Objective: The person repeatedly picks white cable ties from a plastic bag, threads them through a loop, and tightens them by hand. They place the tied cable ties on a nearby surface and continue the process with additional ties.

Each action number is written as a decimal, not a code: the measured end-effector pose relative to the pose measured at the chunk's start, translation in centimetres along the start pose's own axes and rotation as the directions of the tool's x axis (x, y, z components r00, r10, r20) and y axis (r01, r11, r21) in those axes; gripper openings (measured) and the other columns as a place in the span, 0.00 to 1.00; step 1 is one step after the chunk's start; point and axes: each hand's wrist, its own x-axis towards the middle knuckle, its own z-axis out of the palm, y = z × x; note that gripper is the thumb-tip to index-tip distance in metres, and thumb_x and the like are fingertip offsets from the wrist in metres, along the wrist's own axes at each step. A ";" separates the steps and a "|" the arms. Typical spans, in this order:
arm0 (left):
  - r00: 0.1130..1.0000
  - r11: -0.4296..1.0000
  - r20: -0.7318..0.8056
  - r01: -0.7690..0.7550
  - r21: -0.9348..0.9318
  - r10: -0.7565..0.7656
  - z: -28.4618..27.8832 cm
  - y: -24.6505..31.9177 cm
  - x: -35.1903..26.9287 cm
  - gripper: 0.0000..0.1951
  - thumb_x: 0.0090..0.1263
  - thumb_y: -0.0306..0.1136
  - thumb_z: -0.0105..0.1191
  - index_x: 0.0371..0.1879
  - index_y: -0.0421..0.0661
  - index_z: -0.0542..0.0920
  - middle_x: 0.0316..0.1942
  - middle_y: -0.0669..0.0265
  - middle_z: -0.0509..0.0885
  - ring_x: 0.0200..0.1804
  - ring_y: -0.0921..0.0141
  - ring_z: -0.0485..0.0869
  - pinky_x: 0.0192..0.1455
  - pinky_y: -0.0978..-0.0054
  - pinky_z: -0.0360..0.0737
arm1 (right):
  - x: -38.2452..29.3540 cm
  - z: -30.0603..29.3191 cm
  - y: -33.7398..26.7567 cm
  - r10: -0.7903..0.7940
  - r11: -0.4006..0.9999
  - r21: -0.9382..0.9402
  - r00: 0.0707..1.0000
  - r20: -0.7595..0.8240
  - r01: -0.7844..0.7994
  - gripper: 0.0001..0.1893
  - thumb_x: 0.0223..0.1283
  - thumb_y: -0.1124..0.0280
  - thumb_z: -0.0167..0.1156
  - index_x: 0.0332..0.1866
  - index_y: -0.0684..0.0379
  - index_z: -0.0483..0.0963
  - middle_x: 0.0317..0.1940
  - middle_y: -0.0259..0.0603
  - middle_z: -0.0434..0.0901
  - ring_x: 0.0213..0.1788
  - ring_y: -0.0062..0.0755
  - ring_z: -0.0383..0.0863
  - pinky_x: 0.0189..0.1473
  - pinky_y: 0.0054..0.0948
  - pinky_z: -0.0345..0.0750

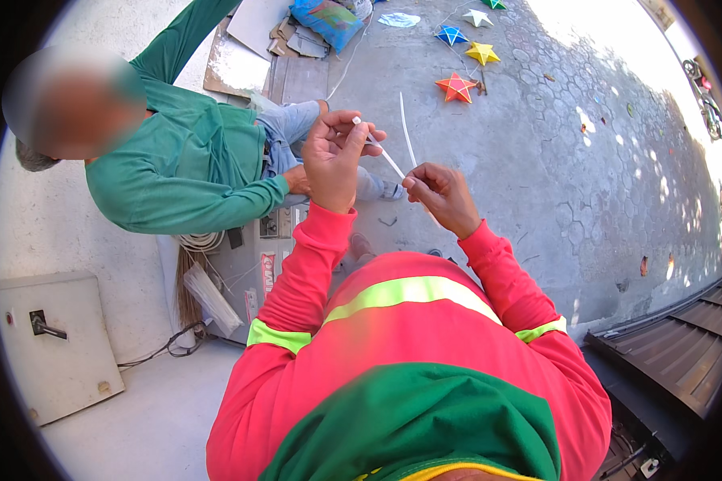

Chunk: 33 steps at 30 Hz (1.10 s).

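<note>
My left hand (337, 157) is raised and pinches the head end of a white plastic cable tie (388, 156) between thumb and fingers. The tie slants down to my right hand (444, 195), whose thumb and forefinger grip it. A second white strip (407, 129) rises from behind the right hand, and a pale end shows below it. Whether these belong to the same tie or another one, I cannot tell. Both hands are in front of my chest, above the concrete floor (517, 198).
A person in a green shirt (186, 162) sits close on the left. Beyond lie star lanterns, among them a red one (456, 89) and a yellow one (482, 54), joined by wire. A bundle of white strips (212, 300) and a metal electrical box (54, 355) stand at lower left.
</note>
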 end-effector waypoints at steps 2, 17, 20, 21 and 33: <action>1.000 1.000 -0.006 -0.009 -0.007 0.009 -0.3 0.5 0.8 0.07 0.70 0.20 0.55 0.45 0.38 0.76 0.36 0.59 0.85 0.38 0.68 0.88 0.33 0.79 0.86 | -0.3 -0.1 0.3 0.008 1.000 0.029 1.000 0.009 -0.008 0.10 0.67 0.69 0.61 0.37 0.67 0.78 0.27 0.33 0.80 0.30 0.18 0.81 0.35 0.21 0.80; 0.978 0.987 -0.143 -0.139 0.078 0.149 -1.7 2.6 4.9 0.08 0.69 0.20 0.56 0.44 0.38 0.75 0.34 0.59 0.84 0.34 0.67 0.88 0.31 0.80 0.86 | -2.4 -2.1 1.7 0.229 0.968 0.106 0.973 -0.017 -0.226 0.13 0.67 0.62 0.63 0.38 0.63 0.79 0.26 0.31 0.80 0.29 0.16 0.80 0.32 0.19 0.77; 0.975 0.983 -0.146 -0.155 0.098 0.168 -1.9 2.4 5.1 0.07 0.70 0.20 0.55 0.44 0.38 0.75 0.34 0.59 0.84 0.33 0.69 0.87 0.31 0.81 0.84 | -2.6 -2.4 2.4 0.235 0.963 0.141 0.972 -0.005 -0.232 0.11 0.68 0.64 0.61 0.37 0.63 0.79 0.27 0.31 0.80 0.29 0.16 0.79 0.33 0.19 0.77; 0.974 0.980 -0.126 -0.175 0.098 0.187 -2.0 2.3 5.2 0.07 0.70 0.21 0.55 0.44 0.38 0.75 0.34 0.59 0.84 0.33 0.70 0.87 0.31 0.82 0.83 | -2.6 -2.5 2.6 0.195 0.967 0.169 0.981 0.003 -0.192 0.10 0.68 0.65 0.60 0.37 0.63 0.79 0.28 0.31 0.80 0.29 0.16 0.79 0.33 0.19 0.76; 0.945 0.971 0.229 0.239 -0.001 -0.232 -0.3 -1.2 2.7 0.07 0.71 0.25 0.56 0.45 0.43 0.75 0.50 0.56 0.85 0.35 0.76 0.84 0.37 0.83 0.78 | -1.5 -3.7 0.7 0.169 0.895 0.428 0.984 -0.059 -0.128 0.08 0.73 0.75 0.50 0.53 0.63 0.70 0.34 0.39 0.83 0.26 0.15 0.74 0.30 0.16 0.73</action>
